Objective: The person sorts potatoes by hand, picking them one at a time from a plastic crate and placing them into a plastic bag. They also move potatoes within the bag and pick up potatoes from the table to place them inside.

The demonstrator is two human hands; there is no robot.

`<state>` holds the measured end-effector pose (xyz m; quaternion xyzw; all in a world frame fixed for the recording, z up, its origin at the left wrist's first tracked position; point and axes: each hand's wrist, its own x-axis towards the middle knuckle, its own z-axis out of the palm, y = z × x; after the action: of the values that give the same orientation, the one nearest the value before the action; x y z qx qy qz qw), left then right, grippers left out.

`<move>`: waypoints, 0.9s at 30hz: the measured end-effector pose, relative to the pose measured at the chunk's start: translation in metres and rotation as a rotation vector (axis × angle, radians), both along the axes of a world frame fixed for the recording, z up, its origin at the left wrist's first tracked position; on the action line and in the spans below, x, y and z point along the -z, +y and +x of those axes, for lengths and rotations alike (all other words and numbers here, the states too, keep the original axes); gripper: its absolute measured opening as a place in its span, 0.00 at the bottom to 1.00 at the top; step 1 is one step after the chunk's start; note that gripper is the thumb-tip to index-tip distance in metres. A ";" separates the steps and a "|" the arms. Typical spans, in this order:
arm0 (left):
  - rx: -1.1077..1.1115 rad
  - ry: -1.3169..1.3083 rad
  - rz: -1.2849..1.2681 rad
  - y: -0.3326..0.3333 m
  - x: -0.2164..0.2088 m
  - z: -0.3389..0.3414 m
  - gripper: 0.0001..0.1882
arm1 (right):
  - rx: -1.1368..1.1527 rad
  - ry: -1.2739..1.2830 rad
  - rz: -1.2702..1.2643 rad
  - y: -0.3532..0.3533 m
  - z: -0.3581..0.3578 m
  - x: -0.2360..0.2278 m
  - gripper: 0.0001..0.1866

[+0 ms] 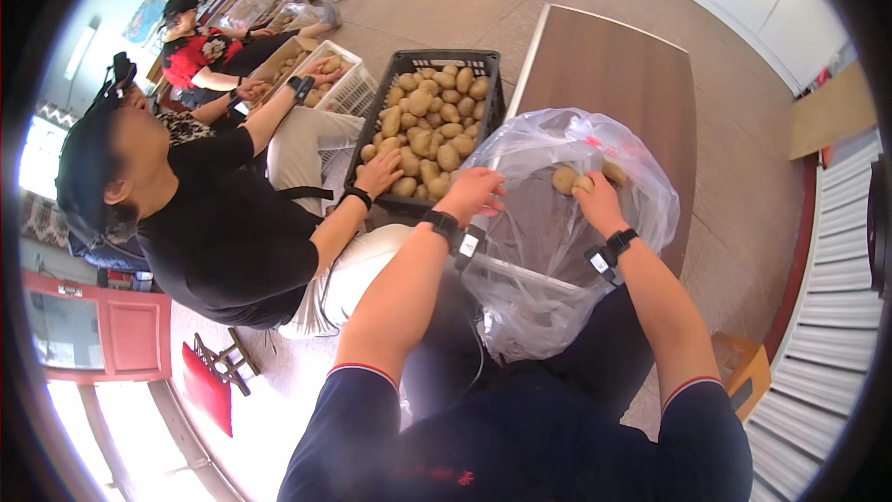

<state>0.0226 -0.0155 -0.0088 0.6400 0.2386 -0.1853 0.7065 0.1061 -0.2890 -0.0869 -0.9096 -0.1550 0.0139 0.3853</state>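
A clear plastic bag [641, 163] with red print lies open on the brown table in front of me, its near part hanging over the table's edge towards my lap. My left hand [472, 195] is at the bag's left rim, fingers curled on the film. Inside the mouth of the bag, my right hand [602, 204] holds a potato [583, 184] between its fingers. One more potato [563, 179] sits just left of it, and another potato [613, 173] lies beyond the hand, to its right. Both wrists wear black bands with small devices.
To the left of the table stands a black crate [497, 84] heaped with potatoes. A co-worker in black rests a hand [379, 173] on them. Farther off, another person sits by white crates [358, 84]. The table [604, 56] stretches away; a wooden stool [741, 376] is at right.
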 end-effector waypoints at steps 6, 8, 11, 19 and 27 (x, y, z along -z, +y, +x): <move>0.054 0.027 -0.029 -0.007 -0.009 -0.009 0.23 | -0.083 0.646 0.409 0.043 -0.053 -0.061 0.21; 0.086 0.033 -0.048 -0.012 -0.014 -0.014 0.25 | -0.110 0.788 0.512 0.054 -0.069 -0.074 0.21; 0.148 -0.047 -0.018 -0.014 -0.017 -0.017 0.25 | -0.179 0.923 0.702 0.071 -0.086 -0.088 0.20; 0.320 -0.054 -0.173 -0.008 -0.021 -0.022 0.20 | -0.153 0.678 0.729 0.084 -0.103 -0.089 0.17; 0.178 -0.262 -0.027 0.019 -0.008 -0.024 0.19 | -0.029 0.621 0.652 0.077 -0.108 -0.069 0.16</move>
<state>-0.0018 0.0036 -0.0009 0.6676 0.0841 -0.1651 0.7211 -0.0017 -0.2117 -0.0180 -0.6912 -0.0411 0.2424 0.6796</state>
